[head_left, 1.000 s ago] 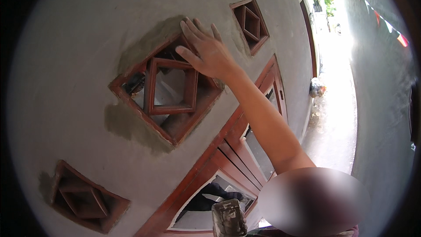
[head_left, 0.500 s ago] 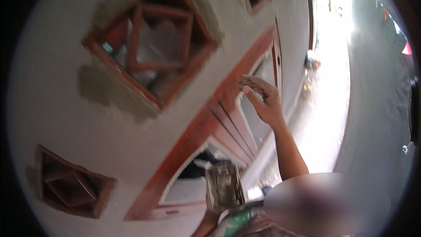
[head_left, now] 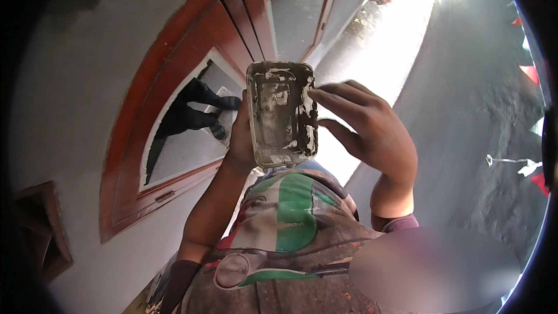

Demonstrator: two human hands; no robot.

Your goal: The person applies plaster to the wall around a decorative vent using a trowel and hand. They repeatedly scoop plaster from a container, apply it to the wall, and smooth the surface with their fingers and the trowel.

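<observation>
My left hand (head_left: 240, 139) is wrapped round the left side of a rectangular tub (head_left: 283, 159), held up in front of my body. Grey and whitish residue, like mortar or plaster, coats the tub's inside. At the tub's right rim is my right hand (head_left: 375, 125), its fingertips by the upper part of that edge and its thumb lower down. A gap shows between thumb and fingers, and I see nothing held in them. Whether the fingertips touch the rim I cannot tell.
To the left, a reddish-brown double door (head_left: 131, 134) with glass panes stands in a pale wall (head_left: 75, 104). A small framed wall opening (head_left: 43, 229) is at lower left. A rough grey wall (head_left: 459, 116) runs along the right, with small flags (head_left: 529, 73) strung beside it.
My right hand has come down from near the wall to the tub; the grey lump pinched in it before no longer shows. The tub is higher in view, and the view has tilted downward.
</observation>
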